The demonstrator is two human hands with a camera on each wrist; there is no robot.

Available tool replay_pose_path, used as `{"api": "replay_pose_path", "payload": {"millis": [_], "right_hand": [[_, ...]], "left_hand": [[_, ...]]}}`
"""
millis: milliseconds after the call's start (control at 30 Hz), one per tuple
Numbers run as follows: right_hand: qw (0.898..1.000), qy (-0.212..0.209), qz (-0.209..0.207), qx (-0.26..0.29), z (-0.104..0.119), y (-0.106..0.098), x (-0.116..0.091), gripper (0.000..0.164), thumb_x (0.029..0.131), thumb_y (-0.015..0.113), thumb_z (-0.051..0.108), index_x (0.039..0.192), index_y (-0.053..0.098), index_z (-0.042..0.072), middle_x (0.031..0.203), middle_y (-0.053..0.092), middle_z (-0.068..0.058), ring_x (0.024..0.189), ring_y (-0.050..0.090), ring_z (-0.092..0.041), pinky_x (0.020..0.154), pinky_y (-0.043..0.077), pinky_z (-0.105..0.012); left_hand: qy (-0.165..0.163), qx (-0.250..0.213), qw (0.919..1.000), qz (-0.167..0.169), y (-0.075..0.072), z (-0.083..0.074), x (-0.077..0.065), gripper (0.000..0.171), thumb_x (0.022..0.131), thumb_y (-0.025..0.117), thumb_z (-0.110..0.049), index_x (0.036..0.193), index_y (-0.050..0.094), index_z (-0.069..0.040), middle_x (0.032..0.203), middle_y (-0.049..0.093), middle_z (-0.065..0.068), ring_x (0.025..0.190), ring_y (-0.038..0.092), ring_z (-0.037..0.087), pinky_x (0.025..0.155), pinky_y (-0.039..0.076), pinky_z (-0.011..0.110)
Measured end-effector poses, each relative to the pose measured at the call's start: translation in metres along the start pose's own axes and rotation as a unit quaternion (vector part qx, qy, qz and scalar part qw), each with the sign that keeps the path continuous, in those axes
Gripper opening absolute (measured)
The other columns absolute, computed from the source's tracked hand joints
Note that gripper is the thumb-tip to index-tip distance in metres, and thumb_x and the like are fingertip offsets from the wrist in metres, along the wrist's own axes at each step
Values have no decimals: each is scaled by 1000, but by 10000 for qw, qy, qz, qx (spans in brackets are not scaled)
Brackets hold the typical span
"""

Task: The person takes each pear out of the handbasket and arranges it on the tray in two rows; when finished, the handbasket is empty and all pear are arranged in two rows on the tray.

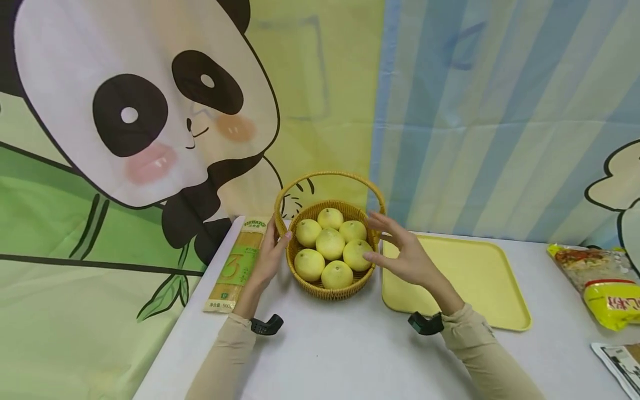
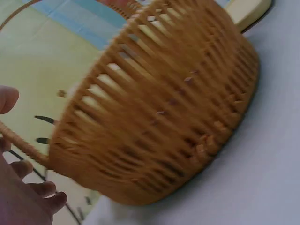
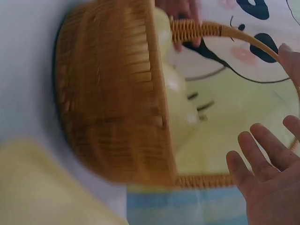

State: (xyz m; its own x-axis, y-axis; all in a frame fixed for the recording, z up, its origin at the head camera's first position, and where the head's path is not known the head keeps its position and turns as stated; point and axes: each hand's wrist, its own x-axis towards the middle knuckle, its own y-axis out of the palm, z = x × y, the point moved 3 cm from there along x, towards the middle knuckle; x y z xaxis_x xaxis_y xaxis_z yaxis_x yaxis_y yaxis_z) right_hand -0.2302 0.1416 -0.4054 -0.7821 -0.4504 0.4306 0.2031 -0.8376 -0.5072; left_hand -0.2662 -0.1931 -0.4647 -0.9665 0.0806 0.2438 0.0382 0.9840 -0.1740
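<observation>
A round woven basket (image 1: 328, 294) with a tall hooped handle (image 1: 330, 173) stands on the table, filled with several pale yellow round fruits (image 1: 330, 244). At its left side is my left hand (image 1: 267, 260), thumb in front of the handle's foot and fingers behind. The left wrist view shows a gap between that thumb (image 2: 7, 99) and the handle. My right hand (image 1: 411, 258) hovers at the basket's right side, fingers spread and holding nothing. In the right wrist view its fingers (image 3: 265, 159) stand apart beside the handle.
A yellow tray (image 1: 465, 272) lies right of the basket, partly under my right forearm. Left of the basket is a long packet of dry noodles (image 1: 239, 264). Further right lie a yellow food bag (image 1: 607, 283) and a white-edged packet (image 1: 620, 364). A panda-printed cloth (image 1: 320, 111) hangs behind.
</observation>
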Motion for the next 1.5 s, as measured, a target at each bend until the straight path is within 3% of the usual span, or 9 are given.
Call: {"api": "replay_pose_path", "payload": {"millis": [200,367,533,633,833,933,1067,1300,1500], "right_hand": [[9886,369,805,1218,-11,27,44,97,90,85,13,169,28,25,169,39,-16,155,40,-36,124,37,-60],[9842,500,1224,1174,-21,41,70,104,85,90,11,168,30,26,170,35,-18,157,37,-33,126,35,-54],[9836,686,1501,734,-27,50,84,99,82,93,16,164,38,15,168,40,-17,154,41,-37,126,35,-53],[9818,734,1741,167,-31,57,90,95,81,94,23,161,44,9,163,48,-18,150,46,-38,124,39,-53],[9683,836,1985,-1263,-31,66,94,83,79,96,26,152,57,13,151,61,-12,138,58,-35,114,49,-51],[9604,1004,2080,-1560,-29,70,96,81,80,95,26,151,58,14,150,63,-12,134,61,-35,112,51,-50],[9521,1081,2178,-1856,-25,76,99,79,82,94,28,150,58,13,146,64,-12,132,62,-35,119,43,-54],[9597,1174,1827,-1784,-24,76,98,74,77,97,22,143,65,15,144,67,-9,132,60,-36,111,51,-51],[9763,736,1352,-1522,-24,74,96,72,70,101,19,136,72,15,138,72,-6,129,65,-30,108,54,-46]], "left_hand": [[-681,-788,9936,-447,22,22,-3,69,112,49,-22,172,15,-22,179,13,11,165,14,28,134,11,49],[-964,-1183,9862,-641,33,32,-8,65,112,43,-23,172,16,-23,179,15,5,166,11,27,135,6,50],[-1274,-1460,9780,-770,37,35,-11,61,113,40,-28,171,22,-29,178,20,-3,166,11,24,134,5,50],[-1301,-1508,9765,-820,38,37,-12,59,113,41,-30,170,25,-31,177,22,-3,165,11,23,134,5,50],[-1217,-1493,9781,-789,39,40,-11,57,113,42,-33,169,28,-31,177,23,0,165,12,24,134,4,52],[-1219,-1492,9779,-813,39,41,-12,57,113,42,-33,168,28,-32,176,23,1,165,13,24,134,5,52],[-1221,-1507,9774,-845,38,41,-12,57,113,43,-34,168,28,-34,176,24,1,164,15,25,134,6,52],[-1268,-1513,9768,-824,39,41,-11,58,113,44,-35,168,28,-33,176,25,0,165,15,24,134,6,52],[-1256,-1464,9773,-872,38,41,-14,59,112,44,-36,169,27,-32,176,25,-1,165,13,24,134,5,53]]}}
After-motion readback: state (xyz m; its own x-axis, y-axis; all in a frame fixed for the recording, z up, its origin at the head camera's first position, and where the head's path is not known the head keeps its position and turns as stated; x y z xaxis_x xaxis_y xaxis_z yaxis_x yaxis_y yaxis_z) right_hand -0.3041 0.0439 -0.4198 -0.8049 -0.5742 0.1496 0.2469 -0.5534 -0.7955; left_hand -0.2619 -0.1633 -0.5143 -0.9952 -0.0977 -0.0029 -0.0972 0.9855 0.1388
